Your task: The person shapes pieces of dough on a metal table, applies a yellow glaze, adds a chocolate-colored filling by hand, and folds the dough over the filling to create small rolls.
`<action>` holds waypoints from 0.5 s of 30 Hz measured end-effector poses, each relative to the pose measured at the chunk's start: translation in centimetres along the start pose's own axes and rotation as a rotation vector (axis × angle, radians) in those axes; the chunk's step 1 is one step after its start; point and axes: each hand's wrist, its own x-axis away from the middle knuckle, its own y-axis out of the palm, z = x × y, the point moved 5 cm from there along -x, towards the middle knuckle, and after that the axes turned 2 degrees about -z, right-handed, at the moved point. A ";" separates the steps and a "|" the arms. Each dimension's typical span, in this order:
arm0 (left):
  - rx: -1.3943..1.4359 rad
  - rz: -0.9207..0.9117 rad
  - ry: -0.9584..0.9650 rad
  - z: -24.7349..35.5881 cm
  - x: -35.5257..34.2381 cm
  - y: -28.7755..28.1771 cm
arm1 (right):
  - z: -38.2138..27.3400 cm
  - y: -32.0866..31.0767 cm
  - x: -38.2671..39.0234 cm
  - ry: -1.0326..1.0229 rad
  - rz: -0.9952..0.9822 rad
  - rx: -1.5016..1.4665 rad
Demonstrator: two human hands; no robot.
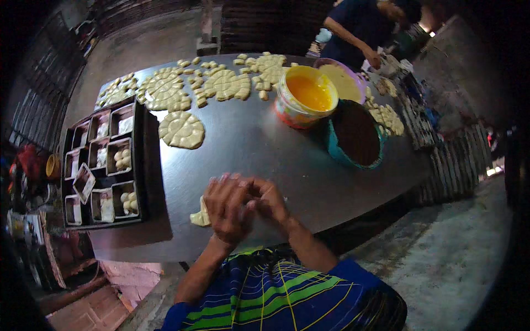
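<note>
- Left hand [228, 208] overlaps dough piece [200, 218] in view; right hand [269, 203] right of it.
- Fingers [223, 187]: can't tell if gripping.
- Risk: dough piece smears if that hand drops.

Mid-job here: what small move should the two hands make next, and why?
Perhaps part the left hand and the right hand slightly: they are close together, hiding anything between them, and a loose dough piece lies right beside the left hand, probably easiest to reach once they separate.

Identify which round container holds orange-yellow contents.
The round white-and-red bucket; the round teal tub looks dark brown inside, the round lilac basin pale yellow.
</note>
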 end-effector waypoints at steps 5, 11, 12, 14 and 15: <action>0.266 -0.147 0.242 4.6 -1.7 5.1 | -1.3 -2.8 4.8 -0.292 -0.098 0.130; 0.773 -0.441 -0.010 6.8 -1.4 12.9 | -1.3 -8.5 8.5 -0.208 0.067 0.125; 0.852 -0.467 -0.085 7.2 -1.3 14.2 | -1.1 -10.0 9.0 -0.196 0.124 0.087; 1.256 -0.557 -0.319 7.6 -1.7 16.6 | -3.0 -13.8 9.3 -0.193 0.236 0.063; 1.338 -0.562 -0.428 7.3 -1.0 17.6 | -4.5 -15.9 8.5 -0.201 0.271 0.054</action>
